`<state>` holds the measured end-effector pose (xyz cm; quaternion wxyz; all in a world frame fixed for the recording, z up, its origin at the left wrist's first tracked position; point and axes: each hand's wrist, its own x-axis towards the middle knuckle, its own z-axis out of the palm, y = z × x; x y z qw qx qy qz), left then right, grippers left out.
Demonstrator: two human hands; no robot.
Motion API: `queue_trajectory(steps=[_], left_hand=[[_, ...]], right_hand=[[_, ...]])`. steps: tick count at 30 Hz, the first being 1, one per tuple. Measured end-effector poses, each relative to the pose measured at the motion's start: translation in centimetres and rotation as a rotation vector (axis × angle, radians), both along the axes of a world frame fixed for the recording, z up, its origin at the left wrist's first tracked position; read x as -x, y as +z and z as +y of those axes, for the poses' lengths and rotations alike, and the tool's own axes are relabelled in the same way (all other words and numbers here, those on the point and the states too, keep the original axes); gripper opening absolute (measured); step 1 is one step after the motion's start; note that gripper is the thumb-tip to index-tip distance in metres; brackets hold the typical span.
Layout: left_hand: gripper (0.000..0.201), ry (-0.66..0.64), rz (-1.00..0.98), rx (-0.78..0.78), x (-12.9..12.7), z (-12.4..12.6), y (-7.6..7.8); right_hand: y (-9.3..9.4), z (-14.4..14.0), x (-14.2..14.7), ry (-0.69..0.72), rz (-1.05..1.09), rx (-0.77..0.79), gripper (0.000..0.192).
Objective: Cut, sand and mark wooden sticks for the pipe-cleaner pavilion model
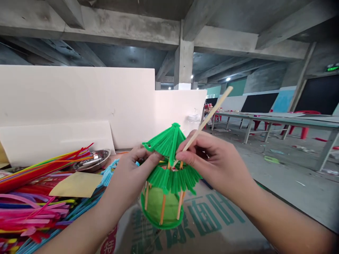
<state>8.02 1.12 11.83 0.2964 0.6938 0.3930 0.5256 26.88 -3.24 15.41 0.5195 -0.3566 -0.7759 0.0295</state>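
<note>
A small model pavilion [169,180] with two tiers of green pipe-cleaner roof, thin wooden posts and a round green base is in the middle of the view. My left hand [137,165] closes on the left edge of its upper roof, thumb in front and the other fingers partly hidden behind. Between thumb and fingers, my right hand [203,155] pinches a slim wooden stick [210,114], slanting up to the right. The stick's lower tip meets the pavilion between the two roof tiers; what exactly it touches there is too small to tell.
Many coloured pipe cleaners [34,211] are piled at the left, with a yellow paper piece [79,184] on top. Behind them is a metal dish [95,158]. White boards [76,102] rise behind the table, near a clear jar [192,121]. Printed sheeting [209,225] covers the tabletop.
</note>
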Motion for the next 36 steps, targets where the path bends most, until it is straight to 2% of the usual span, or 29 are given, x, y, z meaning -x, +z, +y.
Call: queue_trajectory(steps=[3, 5, 10, 16, 23, 28, 33, 36], left_hand=[[0.040, -0.089, -0.045, 0.162, -0.2, 0.4, -0.4], [0.042, -0.112, -0.063, 0.210, -0.4, 0.4, -0.5], [0.035, -0.106, -0.063, 0.200, -0.7, 0.2, -0.5], [0.034, -0.062, -0.013, 0.170, -0.9, 0.2, -0.3], [0.035, -0.116, -0.054, 0.202, -1.0, 0.5, -0.5], [0.033, -0.085, 0.010, 0.165, -0.7, 0.0, -0.1], [0.031, -0.042, 0.097, 0.116, -0.7, -0.5, 0.5], [0.029, -0.127, 0.042, 0.184, -0.6, -0.5, 0.8]], right_hand=[[0.1, 0.9, -0.2, -0.010, 0.018, 0.059, 0.028], [0.2, 1.4, -0.5, 0.027, 0.042, 0.131, 0.031], [0.2, 2.2, -1.0, 0.069, 0.040, 0.254, 0.040], [0.3, 2.2, -1.1, 0.094, 0.026, 0.338, 0.038], [-0.5, 2.8, -0.8, 0.115, 0.077, 0.253, 0.033], [-0.6, 3.5, -1.0, 0.118, 0.096, 0.325, 0.033], [-0.5, 3.5, -1.2, 0.090, 0.073, 0.292, 0.036], [-0.5, 3.6, -1.3, 0.099, 0.102, 0.320, 0.041]])
